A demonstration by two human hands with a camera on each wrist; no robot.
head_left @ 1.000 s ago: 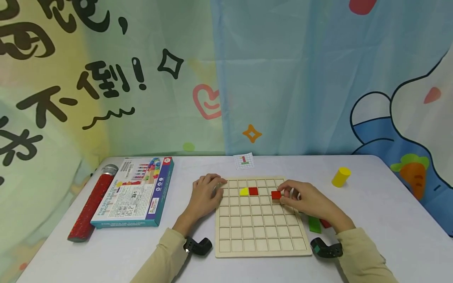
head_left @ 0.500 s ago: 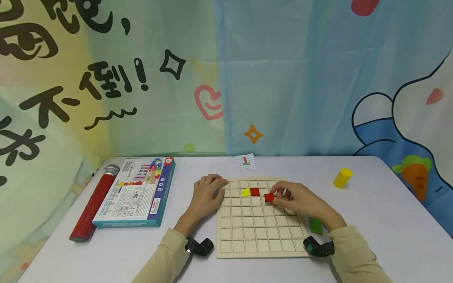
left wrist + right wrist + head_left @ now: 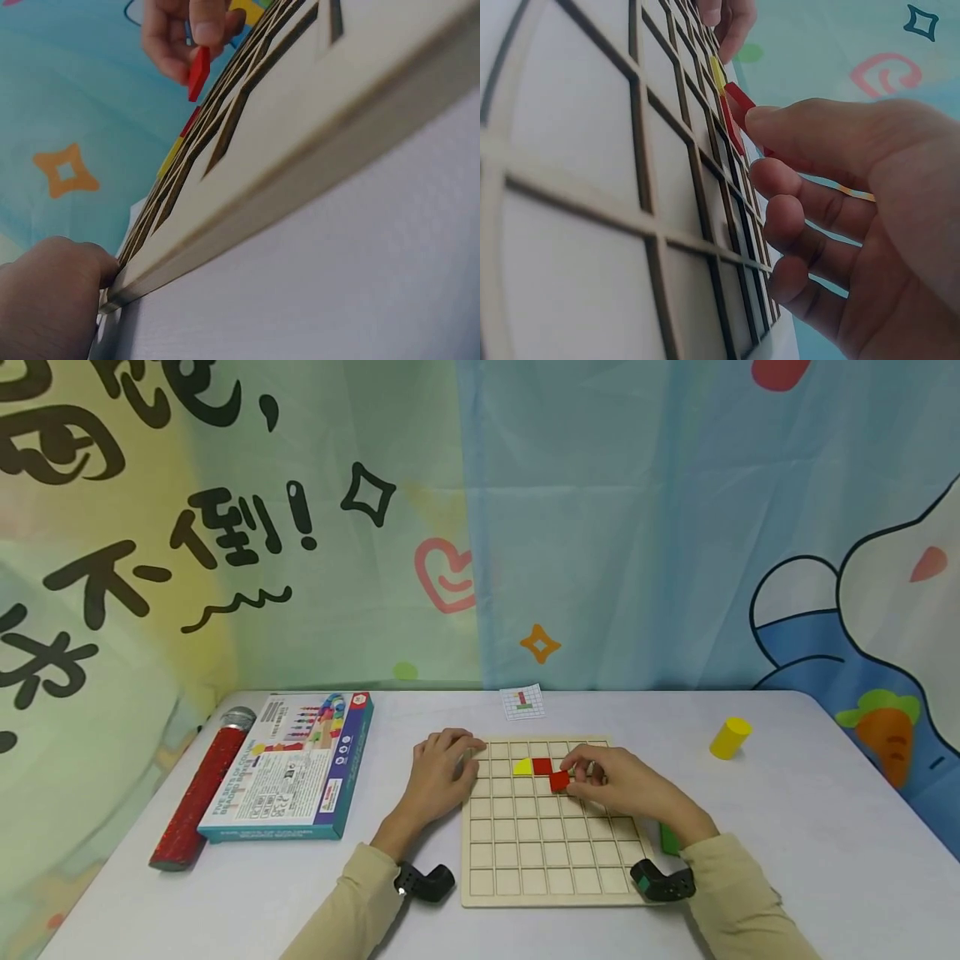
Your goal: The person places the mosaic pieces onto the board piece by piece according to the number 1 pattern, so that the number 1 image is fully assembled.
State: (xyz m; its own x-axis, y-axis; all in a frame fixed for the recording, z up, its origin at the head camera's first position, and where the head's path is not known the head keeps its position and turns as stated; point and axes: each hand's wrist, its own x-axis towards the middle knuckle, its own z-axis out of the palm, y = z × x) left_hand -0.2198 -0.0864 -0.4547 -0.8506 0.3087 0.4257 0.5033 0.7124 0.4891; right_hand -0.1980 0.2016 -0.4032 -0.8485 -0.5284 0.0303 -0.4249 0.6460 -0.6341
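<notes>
A pale wooden grid board point(image 3: 517, 883) lies in front of me. My right hand point(image 3: 615, 778) pinches a red square tile point(image 3: 558, 782) between thumb and forefinger, tilted just above the grid. In the right wrist view this tile point(image 3: 739, 101) overlaps the flat red tile, and the other fingers are loosely bent. The flat red tile point(image 3: 542, 766) sits in the board's second row from the far side, with a yellow piece point(image 3: 522, 767) with a slanted side directly left of it. At the board's far left corner, my left hand point(image 3: 442, 770) rests with its fingertips touching the edge.
Behind the board lies a small printed grid card point(image 3: 522, 702). A yellow cylinder point(image 3: 731, 738) stands at the far right. Partly hidden by my right forearm is a green block point(image 3: 669, 839). On the left are a flat box point(image 3: 288, 768) and a red tube point(image 3: 201, 802) with a silver end.
My right hand has carried the red tile leftward across the board, up to the flat red tile. The left hand stays at the board's corner.
</notes>
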